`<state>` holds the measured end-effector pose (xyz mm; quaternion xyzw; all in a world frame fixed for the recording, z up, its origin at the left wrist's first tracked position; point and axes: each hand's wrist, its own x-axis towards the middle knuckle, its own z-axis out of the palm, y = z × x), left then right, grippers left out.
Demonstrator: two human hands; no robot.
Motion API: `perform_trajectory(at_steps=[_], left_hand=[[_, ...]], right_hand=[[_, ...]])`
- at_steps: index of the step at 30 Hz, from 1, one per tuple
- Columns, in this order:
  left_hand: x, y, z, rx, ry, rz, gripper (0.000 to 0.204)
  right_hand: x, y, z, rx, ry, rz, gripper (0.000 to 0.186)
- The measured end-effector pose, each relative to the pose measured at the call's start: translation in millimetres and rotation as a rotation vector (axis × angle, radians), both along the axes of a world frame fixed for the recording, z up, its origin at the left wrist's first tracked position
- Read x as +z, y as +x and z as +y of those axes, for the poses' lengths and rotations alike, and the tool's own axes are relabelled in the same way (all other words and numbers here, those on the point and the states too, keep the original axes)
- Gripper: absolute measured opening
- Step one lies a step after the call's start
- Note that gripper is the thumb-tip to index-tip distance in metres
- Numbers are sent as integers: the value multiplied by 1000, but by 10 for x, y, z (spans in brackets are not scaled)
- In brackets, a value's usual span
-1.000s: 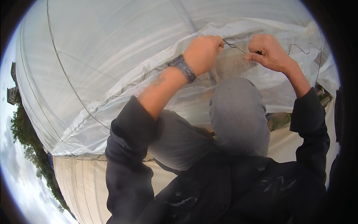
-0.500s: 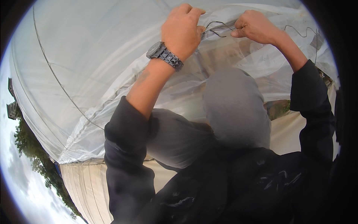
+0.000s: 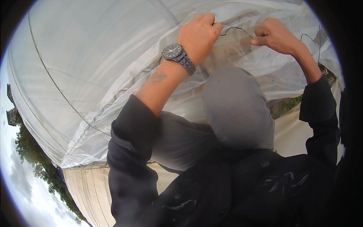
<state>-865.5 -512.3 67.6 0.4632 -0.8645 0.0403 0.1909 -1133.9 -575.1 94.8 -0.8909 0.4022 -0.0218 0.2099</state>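
Note:
A thin dark zigzag wire runs between my two hands in front of clear plastic sheeting. My left hand, with a dark watch on its wrist, is closed on the wire's left part, against a gathered fold of the sheeting. Its fingertips are partly hidden. Further right, my right hand is closed in a pinch round the same wire. More bent wire shows beyond the right wrist, and a straight piece hangs down there.
The sheeting curves over a frame, with a dark cord across its left side. Beige fabric hangs below. Grey cloth shapes and my black clothing fill the lower middle. Trees and cloudy sky lie at far left.
Both hands have shifted right and slightly down in view. The left fingers, spread more before, are now curled in on the wire. Less of the wire's bent length shows between the hands.

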Motion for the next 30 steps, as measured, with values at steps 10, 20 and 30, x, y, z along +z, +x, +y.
perform_trajectory(at_steps=[10, 20, 30], left_hand=[[89, 25, -55, -41, 8, -23, 9], [19, 13, 93, 118, -60, 88, 9], [-18, 198, -178, -235, -135, -75, 11]], right_hand=[[-292, -270, 48, -126, -175, -298, 52], [-393, 365, 40, -58, -473, -537, 23], [-647, 468, 162, 83, -698, -516, 31]])
